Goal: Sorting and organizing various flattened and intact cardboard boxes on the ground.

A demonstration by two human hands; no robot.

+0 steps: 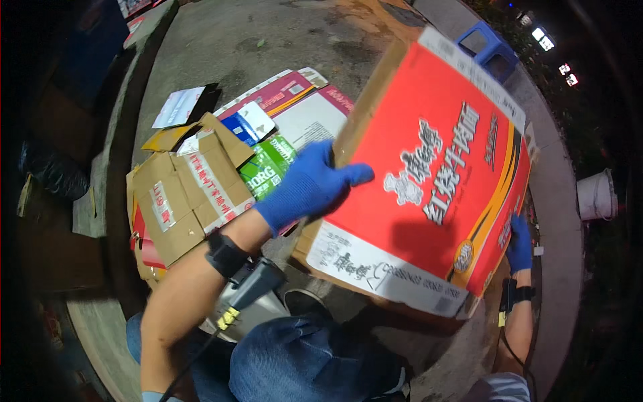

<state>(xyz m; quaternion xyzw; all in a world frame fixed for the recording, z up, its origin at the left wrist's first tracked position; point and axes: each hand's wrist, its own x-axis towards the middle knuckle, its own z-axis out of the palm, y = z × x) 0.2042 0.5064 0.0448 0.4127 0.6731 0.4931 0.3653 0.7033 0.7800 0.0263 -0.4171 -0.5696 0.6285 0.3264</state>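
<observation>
A large red, white and yellow-striped cardboard carton (432,166) is held up in front of me, tilted, its printed face toward the camera. My left hand (316,181), in a blue knit glove, grips the carton's left edge with the thumb over the printed face. At the opposite edge my right hand (521,243), gloved the same way, holds the side; most of its fingers are hidden. Left of the carton lies a pile with a taped brown cardboard piece (193,201), a green printed carton (263,176) and a maroon-and-white flattened carton (314,120).
A blue plastic stool (487,50) stands beyond the carton. To the right, a white bucket (597,195) sits past the concrete kerb (560,241). A raised concrete edge (113,145) runs along the left. My denim-covered knee (286,357) is close below the carton.
</observation>
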